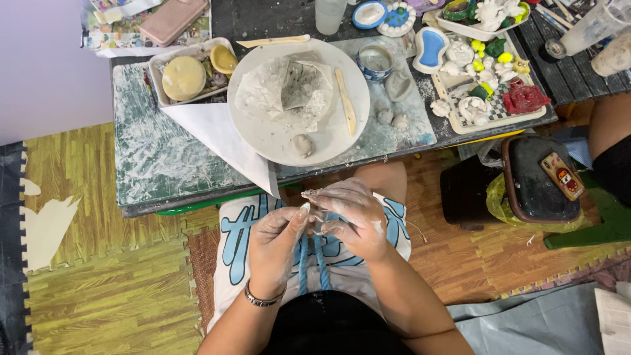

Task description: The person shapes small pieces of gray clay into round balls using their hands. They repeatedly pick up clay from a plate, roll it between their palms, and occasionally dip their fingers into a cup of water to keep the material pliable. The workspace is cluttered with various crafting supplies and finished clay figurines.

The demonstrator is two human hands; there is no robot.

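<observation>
Both clay-smeared hands meet over the lap: the right hand (351, 213) pinches a small clay bit (310, 194), the left hand (279, 240) touching it. Just beyond the grip, a plate (263, 135) sits on the table (158, 164).

Both hands are held together over the lap, near the body, w/ forearms angled inward from the near edge. The left hand (279, 233) is seen palm-side turned toward the right, fingers curled, thumb tip raised and met against the right hand's fingers. The right hand (350, 213) is arched over, back up, fingers bent down in a pinch. Whether sth. small is pinched btwn them cannot be told. Both are coated in pale grey-white residue. A band is worn on the left wrist.
</observation>
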